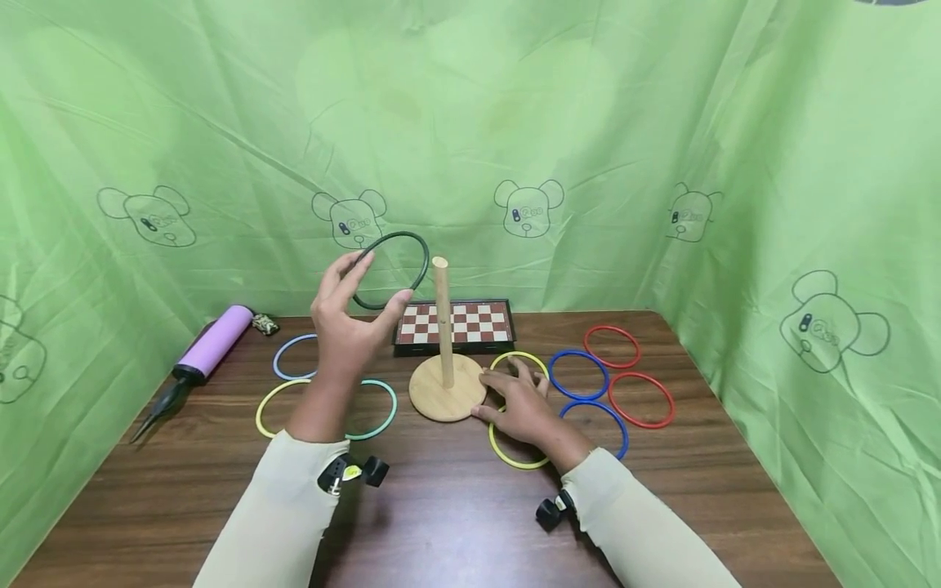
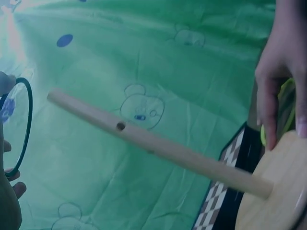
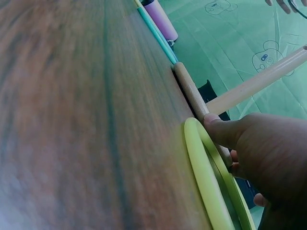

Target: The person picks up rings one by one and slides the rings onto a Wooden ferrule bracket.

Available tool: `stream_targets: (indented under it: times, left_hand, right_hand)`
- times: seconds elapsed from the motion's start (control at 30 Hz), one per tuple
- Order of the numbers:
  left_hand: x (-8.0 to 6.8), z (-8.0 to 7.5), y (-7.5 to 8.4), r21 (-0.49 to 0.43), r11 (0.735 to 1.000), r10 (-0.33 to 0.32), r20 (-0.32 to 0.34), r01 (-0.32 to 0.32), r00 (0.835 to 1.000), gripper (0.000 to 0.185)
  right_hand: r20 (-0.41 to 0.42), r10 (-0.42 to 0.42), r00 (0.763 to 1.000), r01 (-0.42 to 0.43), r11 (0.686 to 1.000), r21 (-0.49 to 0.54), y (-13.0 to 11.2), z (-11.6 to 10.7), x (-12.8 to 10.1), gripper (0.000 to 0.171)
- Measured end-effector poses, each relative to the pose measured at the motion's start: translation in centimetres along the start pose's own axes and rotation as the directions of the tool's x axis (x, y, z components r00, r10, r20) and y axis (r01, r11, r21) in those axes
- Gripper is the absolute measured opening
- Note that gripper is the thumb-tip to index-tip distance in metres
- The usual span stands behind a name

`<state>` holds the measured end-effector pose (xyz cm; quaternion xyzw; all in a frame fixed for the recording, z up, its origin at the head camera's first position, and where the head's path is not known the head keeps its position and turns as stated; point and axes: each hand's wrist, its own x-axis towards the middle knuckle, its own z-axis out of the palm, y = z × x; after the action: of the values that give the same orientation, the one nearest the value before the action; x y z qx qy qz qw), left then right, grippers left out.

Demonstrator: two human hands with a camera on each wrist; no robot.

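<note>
Left hand (image 1: pixel 345 327) pinches a thin dark-green plastic ring (image 1: pixel 390 269) by its rim, raised beside the wooden peg (image 1: pixel 442 322); it looks light and stiff. Right hand (image 1: pixel 525 408), fingers flat, steadies the round wooden base (image 1: pixel 441 396).

A purple pump (image 1: pixel 213 341) and a checkered chessboard (image 1: pixel 456 323) lie on the wooden table (image 1: pixel 456 523).

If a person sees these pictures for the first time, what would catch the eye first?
Probably the left hand holding a dark ring up beside the top of the wooden peg at the table's centre. Next, the right hand resting at the peg's round base, with coloured rings lying around.
</note>
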<state>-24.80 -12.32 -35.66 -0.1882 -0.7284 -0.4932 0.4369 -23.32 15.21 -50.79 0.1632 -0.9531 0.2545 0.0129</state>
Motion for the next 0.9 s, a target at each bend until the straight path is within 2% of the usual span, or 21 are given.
stream_targets:
  times: [0.17,0.37,0.6,0.7,0.9]
  left_hand:
    - [-0.4,1.5,0.4,0.012,1.0,0.01,0.062,-0.01,0.998,0.077]
    - [-1.5,2.8,0.1,0.045,0.999,0.014,0.122,-0.02,0.992,0.08]
    - [-4.0,3.9,-1.6,0.146,0.988,0.022,0.201,-0.052,0.979,0.081]
    - [-5.1,4.1,-2.3,0.183,0.98,0.028,0.247,-0.075,0.969,0.082]
    - [-7.3,4.1,-3.9,0.213,0.973,0.016,0.309,-0.085,0.951,0.082]
  right_hand:
    - [-0.012,0.0,1.0,0.001,1.0,0.007,0.2,0.0,0.0,0.064]
    - [-0.011,-0.002,1.0,0.002,1.0,0.002,0.3,-0.1,0.0,0.064]
    - [-0.005,-0.017,1.0,0.017,1.0,-0.004,0.1,-0.2,0.1,0.065]
    - [-0.008,-0.016,1.0,0.016,1.0,-0.013,0.2,-0.2,0.2,0.064]
    - [0.0,-0.009,1.0,0.009,1.0,-0.006,0.1,0.0,0.1,0.063]
